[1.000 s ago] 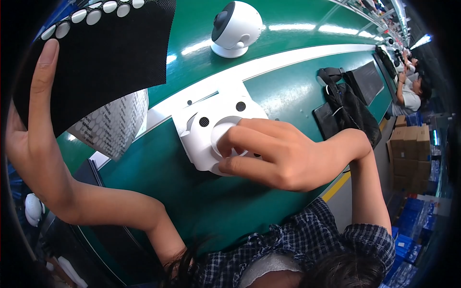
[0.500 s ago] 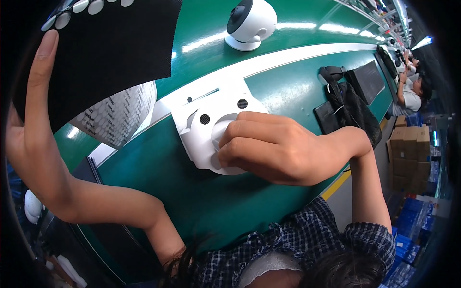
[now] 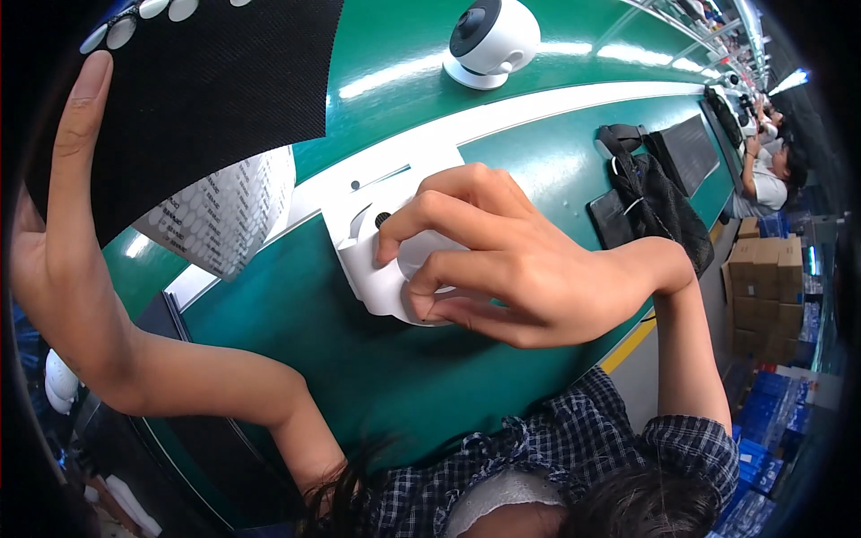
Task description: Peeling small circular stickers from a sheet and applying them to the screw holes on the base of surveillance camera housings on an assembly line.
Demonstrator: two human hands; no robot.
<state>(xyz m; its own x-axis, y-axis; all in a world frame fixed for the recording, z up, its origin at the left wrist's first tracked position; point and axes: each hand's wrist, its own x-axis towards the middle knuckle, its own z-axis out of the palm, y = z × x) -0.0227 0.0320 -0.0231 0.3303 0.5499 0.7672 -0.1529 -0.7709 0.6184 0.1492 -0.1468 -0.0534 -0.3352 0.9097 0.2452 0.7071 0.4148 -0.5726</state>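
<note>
My left hand is at the left with its long digit lying over a black textured sheet; the rest of its fingers are mostly hidden. White round pads line that sheet's upper edge. In the middle, my right hand bends over a white plastic housing. Its thumb and a fingertip come together at the housing's near edge. The forefinger curls apart from them, by a black round dot on the white surface. The hand covers much of the housing.
A white ball-shaped camera on a round base stands on the far green table. Printed backing paper curls below the black sheet. To the right lie a black bag and dark flat pieces. Cardboard boxes and a seated person are beyond.
My right hand's fingers have spread and arched up, the forefinger shifting left toward the left dot. The right dot is now covered. My left hand stays nearly still.
</note>
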